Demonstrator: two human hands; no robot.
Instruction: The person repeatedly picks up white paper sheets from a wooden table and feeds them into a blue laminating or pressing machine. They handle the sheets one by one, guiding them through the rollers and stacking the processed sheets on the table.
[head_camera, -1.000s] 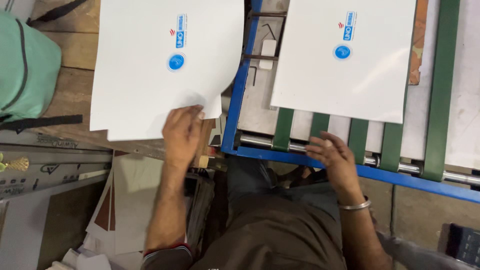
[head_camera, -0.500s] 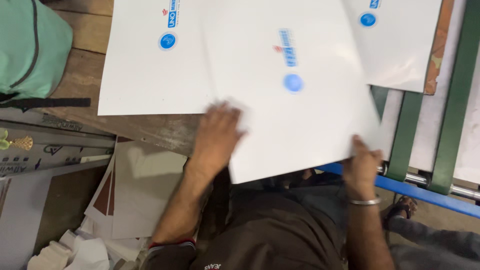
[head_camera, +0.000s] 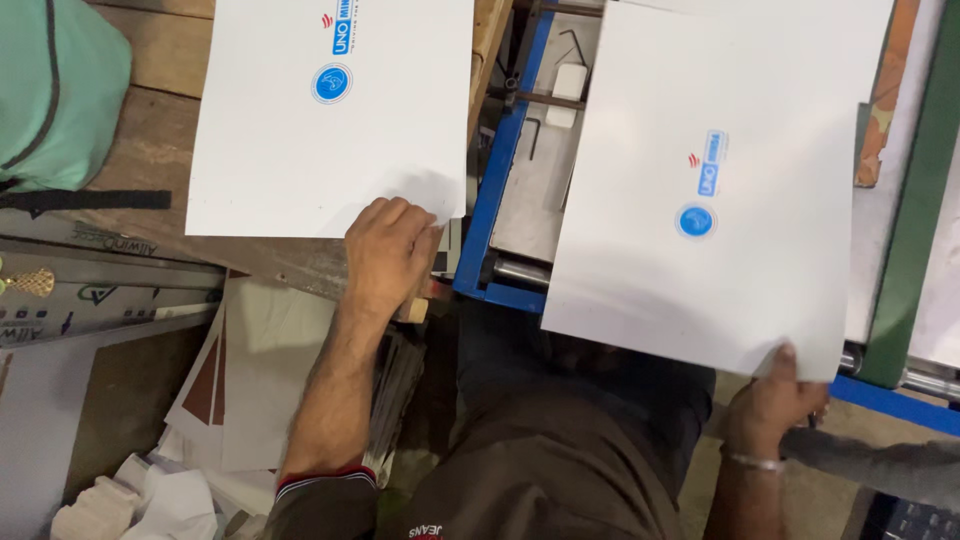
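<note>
Gripping the near right corner of a large white sheet, the person's right hand pinches it between thumb and fingers, the thumb lying on top. The sheet carries a small blue round mark and a short line of blue print near its middle. It lies tilted over the blue metal frame of a machine, its near edge hanging past the frame toward the person's lap. A thin metal bangle circles the right wrist.

The left hand rests palm down, fingers loosely curled, with its fingertips on the near right corner of a stack of white sheets of the same kind. It presses rather than grasps. The stack sits on a worn wooden table, just left of the blue frame and well apart from the held sheet.

To the right of the held sheet, a green belt runs away from the viewer across the machine bed. At the far left edge lies a pale green bag with a black strap. Below the table, at the lower left, loose white and brown board offcuts are heaped on the floor. The person wears brown trousers, seen from above.
</note>
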